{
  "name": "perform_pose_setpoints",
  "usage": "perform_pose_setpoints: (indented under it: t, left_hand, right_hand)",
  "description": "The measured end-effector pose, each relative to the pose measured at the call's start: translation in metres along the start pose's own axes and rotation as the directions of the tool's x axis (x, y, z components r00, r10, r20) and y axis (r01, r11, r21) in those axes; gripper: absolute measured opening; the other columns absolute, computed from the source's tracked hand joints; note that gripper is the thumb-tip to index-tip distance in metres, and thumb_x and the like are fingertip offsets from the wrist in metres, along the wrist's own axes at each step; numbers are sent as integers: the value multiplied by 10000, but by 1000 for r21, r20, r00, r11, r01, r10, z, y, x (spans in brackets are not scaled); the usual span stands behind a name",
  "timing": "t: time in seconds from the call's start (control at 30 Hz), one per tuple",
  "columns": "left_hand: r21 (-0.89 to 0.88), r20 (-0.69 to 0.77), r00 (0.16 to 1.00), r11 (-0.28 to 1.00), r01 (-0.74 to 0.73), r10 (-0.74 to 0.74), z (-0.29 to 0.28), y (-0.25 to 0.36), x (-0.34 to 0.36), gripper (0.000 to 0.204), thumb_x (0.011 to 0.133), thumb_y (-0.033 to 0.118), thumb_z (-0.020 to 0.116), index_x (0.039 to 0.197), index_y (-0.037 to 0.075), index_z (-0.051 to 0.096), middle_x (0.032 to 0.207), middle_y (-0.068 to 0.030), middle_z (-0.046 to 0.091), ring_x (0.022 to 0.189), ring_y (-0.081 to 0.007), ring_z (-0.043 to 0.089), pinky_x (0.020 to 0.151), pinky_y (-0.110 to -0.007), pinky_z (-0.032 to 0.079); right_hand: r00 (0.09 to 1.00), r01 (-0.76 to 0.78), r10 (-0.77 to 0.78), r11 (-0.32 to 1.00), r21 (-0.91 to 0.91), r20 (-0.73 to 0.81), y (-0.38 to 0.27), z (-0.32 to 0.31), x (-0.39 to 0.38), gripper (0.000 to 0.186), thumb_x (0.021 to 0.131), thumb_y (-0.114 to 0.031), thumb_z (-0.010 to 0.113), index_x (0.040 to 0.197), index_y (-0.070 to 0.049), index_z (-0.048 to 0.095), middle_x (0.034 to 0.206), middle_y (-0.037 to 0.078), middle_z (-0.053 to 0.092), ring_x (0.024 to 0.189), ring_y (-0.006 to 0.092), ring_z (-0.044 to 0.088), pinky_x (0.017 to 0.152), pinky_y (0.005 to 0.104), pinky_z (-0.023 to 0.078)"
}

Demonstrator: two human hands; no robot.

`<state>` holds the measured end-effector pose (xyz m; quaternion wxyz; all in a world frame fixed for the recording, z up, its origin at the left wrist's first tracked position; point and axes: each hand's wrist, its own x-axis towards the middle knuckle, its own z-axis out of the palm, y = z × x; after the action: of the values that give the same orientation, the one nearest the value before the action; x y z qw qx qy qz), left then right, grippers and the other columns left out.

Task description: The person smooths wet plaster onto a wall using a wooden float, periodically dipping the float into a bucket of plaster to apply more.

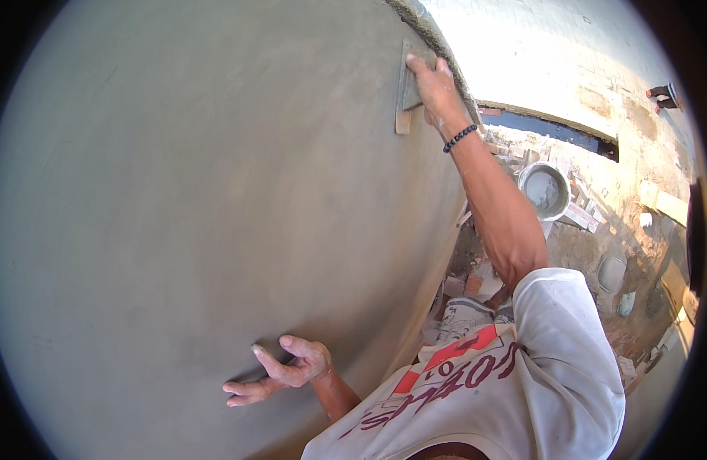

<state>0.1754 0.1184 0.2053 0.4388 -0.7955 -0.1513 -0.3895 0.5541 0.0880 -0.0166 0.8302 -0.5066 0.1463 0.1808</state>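
Note:
A broad wall of smooth grey plaster [215, 192] fills the left and middle of the view. High up by its right edge, my right hand [436, 86] is closed around a flat rectangular plastering float [403, 115], whose face lies against the plaster. Part of the float is hidden behind that hand, and a dark bead bracelet [460, 138] circles the wrist. Lower down, my left hand [288, 372] holds nothing; its fingers are spread, close to the wall. Whether the fingertips touch the surface I cannot tell.
To the right on the ground stands a round bucket [564, 184] with greyish contents, amid broken bricks and rubble [583, 215]. A long dark opening [549, 130] lies beyond it. Nearer is a pale container [611, 272]. Another person's legs [663, 95] show at the far right.

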Motion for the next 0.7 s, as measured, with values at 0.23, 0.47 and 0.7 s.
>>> perform_pose_setpoints:
  t: [0.23,0.47,0.7]
  left_hand:
    - [36,5,1000,999,-15,15,-3,-4,-4,362,997,339,561,1238,74,612,1542,-320,281,1479,-493,172,1118,-720,95]
    - [25,12,1000,999,-28,28,-5,-1,-1,351,982,308,567,1238,74,614,1542,-326,278,1479,-491,178,1123,-714,80]
    - [-22,-34,999,1000,-2,1,1,-2,-5,370,968,327,603,1244,84,650,1566,-299,284,1504,-446,118,1146,-686,106]
  right_hand:
    - [835,544,-498,812,-212,235,-50,33,-121,588,860,-388,735,1188,57,536,1089,216,667,973,259,665,851,379,522]
    - [996,85,-78,972,-217,41,13,-8,-108,487,836,-370,753,1012,27,532,887,185,646,850,256,628,775,431,506]
    - [948,294,-234,902,-315,214,-28,10,-100,435,846,-336,739,963,9,501,871,160,635,809,232,619,721,407,505]
